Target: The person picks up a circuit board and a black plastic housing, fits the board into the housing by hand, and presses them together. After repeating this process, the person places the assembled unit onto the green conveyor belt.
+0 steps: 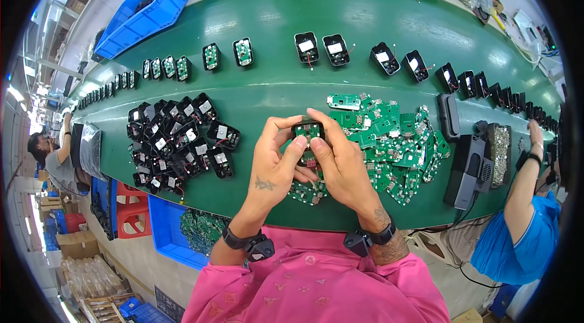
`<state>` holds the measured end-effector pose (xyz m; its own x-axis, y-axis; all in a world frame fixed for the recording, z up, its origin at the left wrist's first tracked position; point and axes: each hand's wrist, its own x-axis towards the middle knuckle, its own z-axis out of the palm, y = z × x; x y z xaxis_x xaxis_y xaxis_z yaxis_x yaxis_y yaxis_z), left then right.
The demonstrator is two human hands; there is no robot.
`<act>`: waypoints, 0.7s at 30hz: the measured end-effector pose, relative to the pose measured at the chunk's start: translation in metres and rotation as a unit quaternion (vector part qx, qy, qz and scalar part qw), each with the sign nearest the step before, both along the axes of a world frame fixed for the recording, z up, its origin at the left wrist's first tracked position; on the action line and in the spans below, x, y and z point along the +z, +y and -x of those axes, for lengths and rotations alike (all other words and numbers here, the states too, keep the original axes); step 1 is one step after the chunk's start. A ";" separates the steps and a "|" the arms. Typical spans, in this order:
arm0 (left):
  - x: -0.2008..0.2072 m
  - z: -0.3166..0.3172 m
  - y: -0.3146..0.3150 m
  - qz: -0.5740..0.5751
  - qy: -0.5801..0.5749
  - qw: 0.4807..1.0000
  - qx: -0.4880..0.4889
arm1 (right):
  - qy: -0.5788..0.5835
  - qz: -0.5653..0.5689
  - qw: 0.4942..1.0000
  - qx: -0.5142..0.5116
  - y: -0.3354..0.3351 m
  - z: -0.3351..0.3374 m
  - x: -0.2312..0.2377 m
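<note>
My left hand (pixel 275 156) and right hand (pixel 344 163) together grip a small, green-boarded black plastic case (pixel 308 131) by the left side of the flat green circuit-board pile (pixel 398 156). Likely light, stiff, delicate inside; best held by its walls. Farther left of that pile, black plastic housings (pixel 176 137) heap.

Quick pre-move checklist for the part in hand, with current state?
1. Part supported: ok; left hand and right hand both hold the black case.
2. Board present: ok; green board at the case opening, under the thumbs.
3. Board fully seated: cannot tell; thumbs cover part.
4. Wires unpinched: cannot tell; fingers hide much of the case.
5. Board pile close by: ok, beside the right hand.
6. Area around hands free of loose boards: not ok; some show just below them.
</note>
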<state>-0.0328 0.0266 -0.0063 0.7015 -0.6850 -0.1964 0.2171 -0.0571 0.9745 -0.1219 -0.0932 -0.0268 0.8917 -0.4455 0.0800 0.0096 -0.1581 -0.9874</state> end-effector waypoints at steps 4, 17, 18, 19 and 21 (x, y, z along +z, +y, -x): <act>-0.004 0.004 -0.001 -0.020 -0.029 0.999 0.020 | 0.014 0.013 1.000 -0.022 0.006 -0.001 -0.003; -0.007 -0.002 -0.005 -0.021 -0.134 0.988 0.081 | -0.014 -0.026 0.999 -0.044 0.013 -0.022 -0.009; -0.005 -0.007 -0.008 -0.035 -0.120 0.990 0.072 | 0.019 0.005 0.998 -0.061 0.010 -0.027 -0.006; -0.003 -0.017 -0.015 -0.068 -0.130 0.987 0.069 | 0.052 0.036 0.995 -0.079 0.007 -0.030 -0.005; -0.004 -0.046 -0.034 -0.061 -0.213 0.970 0.101 | 0.026 0.116 0.986 -0.120 -0.003 -0.028 -0.007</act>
<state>0.0136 -0.0076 -0.0102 0.8544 -0.5147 0.0705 -0.1854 -0.1755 0.9669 -0.0941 -0.0964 -0.0334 0.7683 -0.6194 0.1611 -0.1059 -0.3713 -0.9224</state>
